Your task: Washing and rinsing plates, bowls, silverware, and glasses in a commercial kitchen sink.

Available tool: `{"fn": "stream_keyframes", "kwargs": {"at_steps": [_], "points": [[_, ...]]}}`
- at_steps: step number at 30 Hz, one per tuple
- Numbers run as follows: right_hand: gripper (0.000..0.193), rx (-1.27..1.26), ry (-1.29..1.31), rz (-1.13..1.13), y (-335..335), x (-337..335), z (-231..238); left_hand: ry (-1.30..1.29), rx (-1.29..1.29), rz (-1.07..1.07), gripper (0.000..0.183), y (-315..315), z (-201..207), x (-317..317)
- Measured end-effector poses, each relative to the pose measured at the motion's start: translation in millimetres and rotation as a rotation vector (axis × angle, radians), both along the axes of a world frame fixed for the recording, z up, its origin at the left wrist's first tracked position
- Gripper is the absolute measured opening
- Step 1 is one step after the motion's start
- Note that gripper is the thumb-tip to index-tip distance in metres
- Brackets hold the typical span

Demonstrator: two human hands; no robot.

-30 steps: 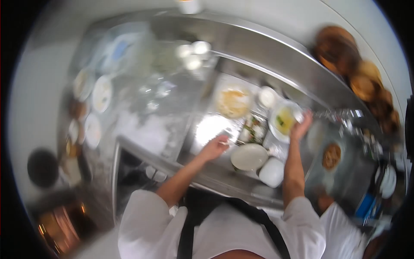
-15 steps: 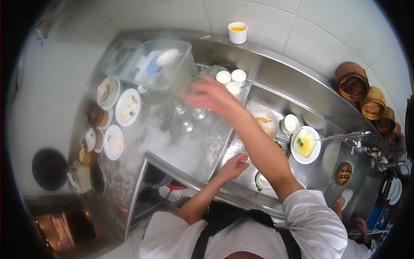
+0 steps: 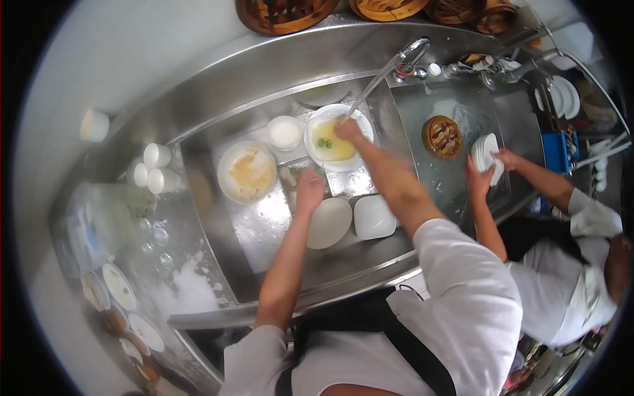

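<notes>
Since the earlier frame, right grip (image 3: pixel 347 129) moved from over the tabletop (image 3: pixel 198 241) to over the sink (image 3: pixel 244 231). Spout (image 3: pixel 378 84) slants from far right down to right grip; can't tell if grasped. White plate (image 3: pixel 337 109) beneath it; squarish bowl (image 3: pixel 330 148) on plate, yellow contents, no clear long axis, just left of right grip, the nearer one. Oval bowl (image 3: pixel 330 224) just right of left grip (image 3: pixel 310 188); blurred, hold unclear.

three clustered white cups (image 3: pixel 157 156), four bamboo steamers (image 3: pixel 287 14) in a row, one bowl (image 3: pixel 332 159) with yellow contents.
</notes>
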State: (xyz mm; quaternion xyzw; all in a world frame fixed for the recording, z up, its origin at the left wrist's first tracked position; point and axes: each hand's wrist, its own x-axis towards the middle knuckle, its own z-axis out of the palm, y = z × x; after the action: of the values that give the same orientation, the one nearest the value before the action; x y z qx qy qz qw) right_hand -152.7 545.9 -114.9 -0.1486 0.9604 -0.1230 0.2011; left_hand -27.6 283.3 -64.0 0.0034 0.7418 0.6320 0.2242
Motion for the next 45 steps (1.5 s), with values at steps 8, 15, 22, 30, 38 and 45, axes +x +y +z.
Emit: {"fn": "stream_keyframes", "kwargs": {"at_steps": [8, 15, 22, 30, 38, 45], "points": [[0.037, -0.423, 0.288, -0.238, -198.7, 5.9, 65.9, 0.034, -0.085, 0.275, 0.05, -115.5, -95.4, -55.5], [0.034, -0.305, 0.272, -0.448, -116.9, -2.2, 51.0, -0.12, -0.489, 0.325, 0.037, -45.3, -60.1, -54.0], [0.033, -0.205, -0.447, -0.531, -44.8, -1.8, 76.6, -0.267, 0.011, 0.594, 0.014, 7.4, -77.1, -34.8], [0.033, 0.296, -0.074, -0.603, -86.6, 215.3, 218.6, -0.478, 0.676, 0.228, 0.025, 82.1, 7.1, -93.1], [0.016, 0.322, -0.26, 0.086, -55.9, 156.0, 123.1, -0.182, 0.516, 0.664, 0.025, -37.3, 42.7, -65.0], [0.017, 0.204, -0.394, 0.184, -31.4, 204.1, 71.4, -0.339, 0.203, 1.481, 0.05, -159.0, -24.9, -4.0]]}}
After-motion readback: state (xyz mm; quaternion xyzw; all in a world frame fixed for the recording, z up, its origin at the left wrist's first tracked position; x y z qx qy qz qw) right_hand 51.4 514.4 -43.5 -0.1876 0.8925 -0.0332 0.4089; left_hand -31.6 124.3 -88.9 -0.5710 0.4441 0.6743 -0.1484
